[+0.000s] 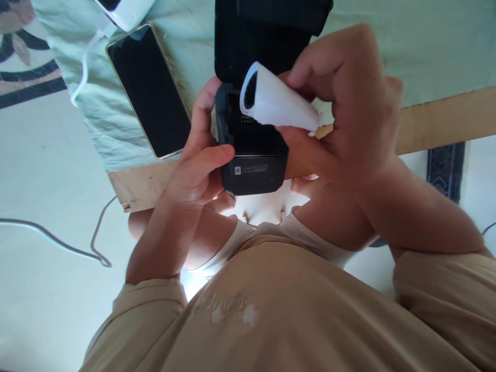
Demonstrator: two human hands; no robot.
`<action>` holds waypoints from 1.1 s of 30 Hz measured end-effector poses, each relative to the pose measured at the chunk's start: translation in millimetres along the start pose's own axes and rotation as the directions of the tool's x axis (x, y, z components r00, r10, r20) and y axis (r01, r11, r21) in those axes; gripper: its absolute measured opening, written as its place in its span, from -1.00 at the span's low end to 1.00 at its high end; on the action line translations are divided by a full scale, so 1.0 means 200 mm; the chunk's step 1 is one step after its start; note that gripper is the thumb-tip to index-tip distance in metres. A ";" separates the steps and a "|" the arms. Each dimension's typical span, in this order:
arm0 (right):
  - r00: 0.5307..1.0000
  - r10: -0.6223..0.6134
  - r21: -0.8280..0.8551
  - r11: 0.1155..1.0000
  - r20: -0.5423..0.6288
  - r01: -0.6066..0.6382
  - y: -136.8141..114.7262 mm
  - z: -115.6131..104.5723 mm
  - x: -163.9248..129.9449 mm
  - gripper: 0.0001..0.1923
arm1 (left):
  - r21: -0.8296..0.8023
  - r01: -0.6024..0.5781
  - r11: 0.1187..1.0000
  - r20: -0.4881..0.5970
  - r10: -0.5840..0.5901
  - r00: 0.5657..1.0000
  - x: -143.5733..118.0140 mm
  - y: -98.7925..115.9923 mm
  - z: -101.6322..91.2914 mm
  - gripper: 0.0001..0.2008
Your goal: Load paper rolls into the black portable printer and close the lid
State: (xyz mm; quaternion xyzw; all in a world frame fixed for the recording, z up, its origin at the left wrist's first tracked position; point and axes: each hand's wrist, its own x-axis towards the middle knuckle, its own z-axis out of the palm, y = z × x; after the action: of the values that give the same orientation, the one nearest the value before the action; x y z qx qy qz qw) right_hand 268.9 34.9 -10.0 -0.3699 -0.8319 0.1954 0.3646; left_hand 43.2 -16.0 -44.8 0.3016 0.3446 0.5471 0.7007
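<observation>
My left hand [199, 155] is closed around the left side of a small black portable printer [253, 173], its thumb on the front edge. The printer's dark lid [267, 39] is swung back, so the inner compartment shows. Above that compartment, my right hand [349, 103] pinches a white paper roll [284, 98] between thumb and fingers. The roll is tilted, with its dark hollow end facing left. Part of the compartment is hidden behind the roll.
A phone [149, 90] with a dark screen lies left of the printer on the green cloth [418, 46]. Farther up left are a white device [129, 10] and its cable [85, 70]. The table's wooden edge [445, 119] runs below the cloth. Another cable [50, 232] lies on the floor.
</observation>
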 end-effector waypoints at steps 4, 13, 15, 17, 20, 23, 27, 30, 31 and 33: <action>0.999 -0.031 -0.135 0.990 0.029 0.035 -0.02 0.01 -0.01 -0.70 | 0.008 -0.007 1.000 -0.039 0.008 0.999 -0.01 -0.01 -0.01 -0.14; 0.996 0.025 -0.006 1.000 0.081 -0.025 -0.03 0.07 0.03 -0.91 | 0.011 -0.039 0.999 -0.047 0.040 0.998 0.00 -0.05 -0.02 -0.21; 0.998 -0.029 0.043 0.999 0.053 0.027 -0.01 0.08 0.04 -0.94 | 0.031 -0.021 0.999 -0.057 0.023 0.998 0.00 -0.05 -0.02 -0.17; 0.997 -0.077 0.023 0.997 0.022 0.077 -0.01 0.08 0.04 -0.93 | 0.042 -0.016 0.999 -0.079 0.020 0.997 0.00 -0.05 -0.02 -0.18; 0.997 -0.073 -0.075 0.994 0.023 0.074 -0.03 0.07 0.03 -0.90 | 0.008 -0.074 0.997 -0.071 0.074 0.995 0.02 -0.06 -0.03 -0.28; 0.989 -0.133 -0.033 0.990 0.058 0.135 -0.04 0.09 0.01 -0.85 | -0.017 -0.119 0.993 -0.022 0.119 0.993 0.03 -0.06 -0.04 -0.29; 0.966 -0.255 0.106 0.963 0.044 0.250 -0.02 0.14 -0.02 -0.81 | 0.011 -0.106 0.994 -0.036 0.106 0.994 0.02 -0.04 -0.03 -0.27; 0.958 -0.287 0.171 0.944 0.000 0.283 -0.01 0.16 -0.03 -0.76 | 0.044 -0.096 0.994 -0.039 0.098 0.994 0.01 -0.04 -0.03 -0.19; 0.965 -0.260 0.176 0.950 -0.021 0.260 -0.02 0.15 -0.03 -0.75 | 0.060 -0.106 0.993 -0.034 0.108 0.994 0.01 -0.04 -0.04 -0.14; 0.993 -0.113 0.166 0.979 -0.046 0.119 -0.04 0.14 -0.03 -0.67 | 0.093 -0.126 0.988 -0.013 0.127 0.992 0.02 -0.05 -0.05 -0.02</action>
State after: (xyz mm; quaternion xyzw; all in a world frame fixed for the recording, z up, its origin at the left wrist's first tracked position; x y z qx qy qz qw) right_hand 246.9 23.1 -25.3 -0.2918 -0.8259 0.2368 0.4204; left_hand 41.1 -13.5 -58.9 0.3497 0.3564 0.5768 0.6465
